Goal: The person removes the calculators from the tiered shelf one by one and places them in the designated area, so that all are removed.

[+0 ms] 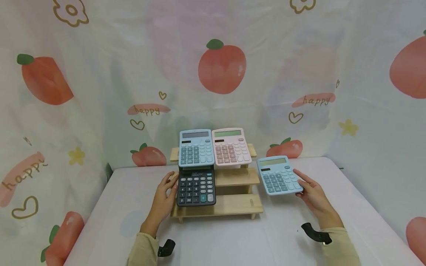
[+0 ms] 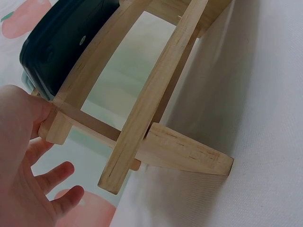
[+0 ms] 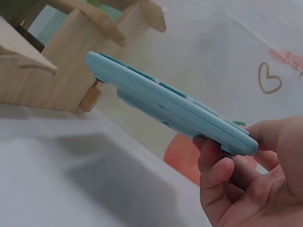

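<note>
My right hand (image 1: 314, 197) holds a light blue calculator (image 1: 278, 175) by its right edge, raised at the right of a stepped wooden rack (image 1: 229, 205). In the right wrist view the calculator (image 3: 165, 101) shows edge-on, with fingers under it. My left hand (image 1: 163, 201) is at the rack's left end, beside a black calculator (image 1: 196, 188). The left wrist view has this hand (image 2: 23, 156) pinching the end of a wooden tier, its other fingers spread loosely. Another blue calculator (image 1: 196, 148) and a pink calculator (image 1: 231, 147) lean side by side on the top tier.
The rack stands on a white-covered table (image 1: 233, 240). Behind and at both sides hangs a cloth backdrop (image 1: 259, 74) printed with fruit. Black curved pieces (image 1: 166, 248) show at both sleeves. The rack's lower tier (image 1: 236, 205) has bare wood right of the black calculator.
</note>
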Demonstrator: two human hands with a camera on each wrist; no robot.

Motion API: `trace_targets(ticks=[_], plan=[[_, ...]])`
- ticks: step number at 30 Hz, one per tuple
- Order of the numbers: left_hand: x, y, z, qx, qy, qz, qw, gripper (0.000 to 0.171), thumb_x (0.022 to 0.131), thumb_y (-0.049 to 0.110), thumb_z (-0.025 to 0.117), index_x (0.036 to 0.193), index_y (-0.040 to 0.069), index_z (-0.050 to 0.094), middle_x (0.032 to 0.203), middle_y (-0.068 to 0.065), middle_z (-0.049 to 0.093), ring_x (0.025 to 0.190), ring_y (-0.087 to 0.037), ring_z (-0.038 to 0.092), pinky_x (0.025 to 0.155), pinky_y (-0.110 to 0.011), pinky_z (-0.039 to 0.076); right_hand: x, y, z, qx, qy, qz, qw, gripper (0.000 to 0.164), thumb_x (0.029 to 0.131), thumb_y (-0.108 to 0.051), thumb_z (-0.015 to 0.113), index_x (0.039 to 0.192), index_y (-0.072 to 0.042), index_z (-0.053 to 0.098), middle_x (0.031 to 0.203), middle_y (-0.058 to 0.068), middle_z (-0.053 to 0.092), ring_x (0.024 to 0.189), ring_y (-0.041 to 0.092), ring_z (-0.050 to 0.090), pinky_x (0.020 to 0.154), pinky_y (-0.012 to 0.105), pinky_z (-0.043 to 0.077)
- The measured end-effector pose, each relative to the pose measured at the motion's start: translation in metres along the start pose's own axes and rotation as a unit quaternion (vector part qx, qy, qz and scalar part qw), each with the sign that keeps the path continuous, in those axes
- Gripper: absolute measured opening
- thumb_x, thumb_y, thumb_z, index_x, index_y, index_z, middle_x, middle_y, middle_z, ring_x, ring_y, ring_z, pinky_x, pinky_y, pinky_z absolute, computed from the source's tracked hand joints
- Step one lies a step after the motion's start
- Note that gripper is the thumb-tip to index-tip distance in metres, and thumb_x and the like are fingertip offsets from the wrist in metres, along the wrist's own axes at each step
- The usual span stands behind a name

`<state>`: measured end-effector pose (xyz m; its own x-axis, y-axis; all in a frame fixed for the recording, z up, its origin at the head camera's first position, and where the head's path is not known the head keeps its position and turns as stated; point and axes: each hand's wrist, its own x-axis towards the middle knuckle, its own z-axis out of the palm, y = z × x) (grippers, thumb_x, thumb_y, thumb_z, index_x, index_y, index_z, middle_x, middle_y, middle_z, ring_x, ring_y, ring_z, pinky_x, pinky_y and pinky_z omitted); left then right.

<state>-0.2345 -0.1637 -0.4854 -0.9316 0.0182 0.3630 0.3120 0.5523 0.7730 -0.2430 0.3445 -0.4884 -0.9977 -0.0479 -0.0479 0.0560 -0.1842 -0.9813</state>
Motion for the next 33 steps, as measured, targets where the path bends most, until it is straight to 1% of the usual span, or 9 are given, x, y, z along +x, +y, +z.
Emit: trace_targets(ticks=[5, 8, 11, 16, 19, 22, 26, 29, 33], plan=[[0.001, 0.0, -0.001, 0.001, 0.001, 0.007, 1.0, 0.039, 0.104, 0.009, 0.053, 0.142, 0.001, 0.056, 0.157, -0.016, 0.044, 0.139, -0.044, 0.046, 0.114, -0.063, 0.034, 0.007, 0.01, 0.001, -0.004, 0.024, 0.037, 0.999, 0.059, 0.109, -0.025, 0.045, 0.162, -0.012, 0.022, 0.115, -0.03, 0.064, 0.091, -0.002, 0.059, 0.071, 0.019, 0.045], [0.002, 0.0, -0.002, -0.002, 0.002, 0.016, 0.9999, 0.039, 0.104, 0.008, 0.052, 0.141, -0.002, 0.057, 0.156, -0.017, 0.044, 0.14, -0.044, 0.045, 0.115, -0.062, 0.035, 0.01, 0.014, 0.003, -0.013, 0.033, 0.054, 0.998, 0.059, 0.109, -0.027, 0.044, 0.162, -0.013, 0.022, 0.119, -0.03, 0.059, 0.093, -0.003, 0.056, 0.072, 0.019, 0.045], [0.002, 0.001, -0.003, -0.008, 0.002, 0.025, 0.9997, 0.038, 0.104, 0.006, 0.052, 0.14, -0.004, 0.057, 0.155, -0.019, 0.045, 0.142, -0.043, 0.044, 0.116, -0.061, 0.034, 0.012, 0.017, 0.005, -0.025, 0.038, 0.063, 0.997, 0.058, 0.11, -0.029, 0.042, 0.162, -0.013, 0.022, 0.126, -0.027, 0.055, 0.094, -0.003, 0.054, 0.072, 0.019, 0.044], [0.001, 0.001, -0.002, -0.009, 0.002, 0.027, 0.9996, 0.038, 0.104, 0.006, 0.052, 0.14, -0.005, 0.056, 0.155, -0.02, 0.045, 0.141, -0.044, 0.044, 0.115, -0.061, 0.035, 0.012, 0.023, 0.006, -0.039, 0.043, 0.069, 0.996, 0.057, 0.11, -0.03, 0.039, 0.162, -0.014, 0.022, 0.126, -0.026, 0.054, 0.092, -0.003, 0.053, 0.07, 0.019, 0.043], [-0.001, 0.001, -0.001, -0.007, 0.003, 0.027, 0.9996, 0.038, 0.104, 0.006, 0.053, 0.139, -0.005, 0.057, 0.155, -0.02, 0.045, 0.14, -0.045, 0.045, 0.114, -0.062, 0.035, 0.011, 0.027, 0.007, -0.052, 0.048, 0.079, 0.994, 0.056, 0.111, -0.03, 0.036, 0.163, -0.016, 0.021, 0.139, -0.016, 0.049, 0.093, -0.003, 0.052, 0.07, 0.019, 0.043], [-0.002, 0.001, 0.0, -0.006, 0.004, 0.025, 0.9997, 0.037, 0.103, 0.006, 0.053, 0.139, -0.006, 0.057, 0.154, -0.02, 0.046, 0.14, -0.045, 0.045, 0.114, -0.062, 0.035, 0.011, 0.029, 0.009, -0.069, 0.052, 0.089, 0.992, 0.055, 0.112, -0.03, 0.032, 0.163, -0.017, 0.02, 0.154, -0.004, 0.036, 0.095, -0.004, 0.051, 0.071, 0.018, 0.043], [-0.002, 0.002, 0.001, -0.01, 0.005, 0.022, 0.9997, 0.037, 0.103, 0.005, 0.053, 0.138, -0.006, 0.058, 0.154, -0.021, 0.046, 0.14, -0.045, 0.045, 0.115, -0.062, 0.035, 0.011, 0.028, 0.01, -0.091, 0.046, 0.087, 0.991, 0.054, 0.112, -0.028, 0.028, 0.163, -0.014, 0.017, 0.162, 0.008, 0.023, 0.097, -0.005, 0.05, 0.071, 0.018, 0.043], [-0.001, 0.003, 0.001, -0.011, 0.005, 0.018, 0.9998, 0.038, 0.104, 0.006, 0.052, 0.139, -0.005, 0.057, 0.155, -0.021, 0.045, 0.139, -0.045, 0.045, 0.115, -0.062, 0.035, 0.012, 0.026, 0.012, -0.101, 0.043, 0.086, 0.99, 0.054, 0.112, -0.026, 0.025, 0.163, -0.013, 0.015, 0.164, 0.013, 0.017, 0.097, -0.005, 0.049, 0.072, 0.018, 0.043], [0.0, 0.003, 0.0, -0.01, 0.003, 0.01, 0.9999, 0.038, 0.105, 0.009, 0.051, 0.141, -0.004, 0.056, 0.156, -0.019, 0.044, 0.141, -0.044, 0.044, 0.116, -0.061, 0.034, 0.013, 0.025, 0.014, -0.09, 0.048, 0.101, 0.99, 0.055, 0.112, -0.03, 0.028, 0.164, -0.015, 0.015, 0.166, 0.011, 0.012, 0.1, -0.003, 0.046, 0.074, 0.019, 0.044]])
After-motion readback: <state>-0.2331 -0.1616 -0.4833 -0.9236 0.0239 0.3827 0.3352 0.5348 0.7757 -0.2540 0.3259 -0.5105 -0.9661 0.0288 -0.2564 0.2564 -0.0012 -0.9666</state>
